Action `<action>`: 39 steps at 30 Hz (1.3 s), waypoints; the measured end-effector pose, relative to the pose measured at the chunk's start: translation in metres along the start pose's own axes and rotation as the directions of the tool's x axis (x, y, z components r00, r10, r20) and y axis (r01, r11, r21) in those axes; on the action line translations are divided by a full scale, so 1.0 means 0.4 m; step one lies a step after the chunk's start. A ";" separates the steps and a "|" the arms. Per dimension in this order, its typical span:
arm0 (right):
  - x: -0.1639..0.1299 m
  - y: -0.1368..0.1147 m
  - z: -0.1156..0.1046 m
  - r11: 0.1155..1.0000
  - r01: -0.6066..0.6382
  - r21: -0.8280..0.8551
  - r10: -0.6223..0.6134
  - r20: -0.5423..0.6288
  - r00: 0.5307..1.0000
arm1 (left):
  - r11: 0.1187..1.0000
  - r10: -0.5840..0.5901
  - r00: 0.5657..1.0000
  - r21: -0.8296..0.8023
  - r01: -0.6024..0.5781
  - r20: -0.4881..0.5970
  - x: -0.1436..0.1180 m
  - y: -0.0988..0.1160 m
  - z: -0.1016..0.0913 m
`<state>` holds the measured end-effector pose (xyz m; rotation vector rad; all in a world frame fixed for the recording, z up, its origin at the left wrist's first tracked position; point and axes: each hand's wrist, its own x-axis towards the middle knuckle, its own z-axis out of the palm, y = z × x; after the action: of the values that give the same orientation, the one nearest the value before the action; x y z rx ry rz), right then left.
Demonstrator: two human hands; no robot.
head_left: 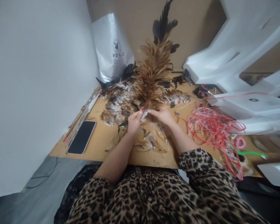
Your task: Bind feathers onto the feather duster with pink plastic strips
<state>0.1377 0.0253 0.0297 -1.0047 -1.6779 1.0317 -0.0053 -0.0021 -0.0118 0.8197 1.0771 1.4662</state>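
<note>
A long bundle of golden-brown feathers (151, 68) with black tips runs up from my hands and leans towards the back wall. My left hand (134, 120) is closed in a pinch on its near end, where a bit of red and a whitish quill end show. My right hand (162, 115) is closed at the same end from the other side, its thumb pointing at the left fingertips. What the right fingers hold is partly hidden by the feathers. Loose feather bits (151, 141) lie on the table just below my hands.
Piles of brown and black feathers (118, 104) lie left of the bundle, more (177, 97) right. A phone (82, 137) lies at the table's left. Tangled red strips (212, 124) spread at the right beside white foam pieces (249, 102). A silver bag (112, 46) stands behind.
</note>
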 end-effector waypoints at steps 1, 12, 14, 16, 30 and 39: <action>0.001 0.000 0.001 1.000 0.011 0.001 -0.011 -0.002 1.000 | 1.000 -0.003 1.000 0.007 0.003 0.003 0.000 -0.001 0.000; 0.005 0.003 0.014 0.998 0.014 -0.062 -0.016 -0.036 0.999 | 1.000 -0.017 0.994 0.026 0.014 0.106 0.010 -0.026 -0.005; 0.005 0.006 0.006 0.997 0.002 -0.079 -0.002 -0.007 1.000 | 0.999 -0.003 0.995 0.032 -0.001 0.096 0.010 -0.027 -0.005; 0.006 0.012 0.001 0.998 -0.016 -0.062 0.018 0.037 0.999 | 0.999 0.009 0.995 0.041 -0.013 0.095 0.009 -0.025 -0.004; 0.007 0.018 0.031 0.998 -0.067 -0.023 0.065 -0.062 0.996 | 0.975 0.135 0.986 0.166 -0.150 0.099 -0.001 -0.024 0.005; 0.007 0.053 0.035 0.994 -0.095 0.060 0.110 -0.353 0.929 | 0.996 0.075 0.997 0.049 -0.076 0.029 0.002 -0.011 -0.001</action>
<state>0.1275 0.0317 0.0074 -1.1839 -1.3134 0.8844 -0.0042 -0.0013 -0.0159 0.9225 1.0764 1.4919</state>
